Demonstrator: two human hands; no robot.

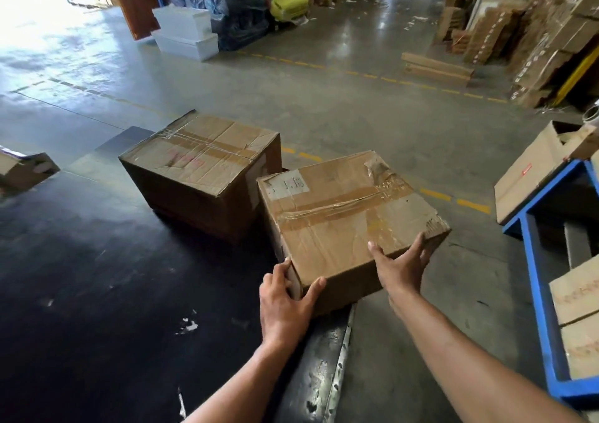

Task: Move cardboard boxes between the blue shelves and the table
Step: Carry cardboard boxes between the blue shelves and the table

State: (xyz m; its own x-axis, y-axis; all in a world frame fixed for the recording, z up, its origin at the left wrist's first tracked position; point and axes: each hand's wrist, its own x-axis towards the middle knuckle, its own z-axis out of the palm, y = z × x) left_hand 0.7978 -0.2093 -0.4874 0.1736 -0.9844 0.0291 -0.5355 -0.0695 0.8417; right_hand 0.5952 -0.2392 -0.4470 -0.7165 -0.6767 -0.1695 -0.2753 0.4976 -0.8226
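A taped cardboard box (340, 215) with a white label sits tilted over the right edge of the dark table (97, 293). My left hand (285, 306) grips its near left corner. My right hand (402, 267) holds its near right edge, fingers over the top. A larger taped box (201, 166) stands on the table just behind and left of it, nearly touching. The blue shelves (538, 293) stand at the right, holding an open box (538, 169) on top and more boxes (577, 296) lower down.
A small box (26, 169) lies at the table's far left edge. Beyond the table lies concrete floor with yellow dashed lines. White bins (184, 30), wrapped rolls and stacked cardboard (534, 33) line the back and right.
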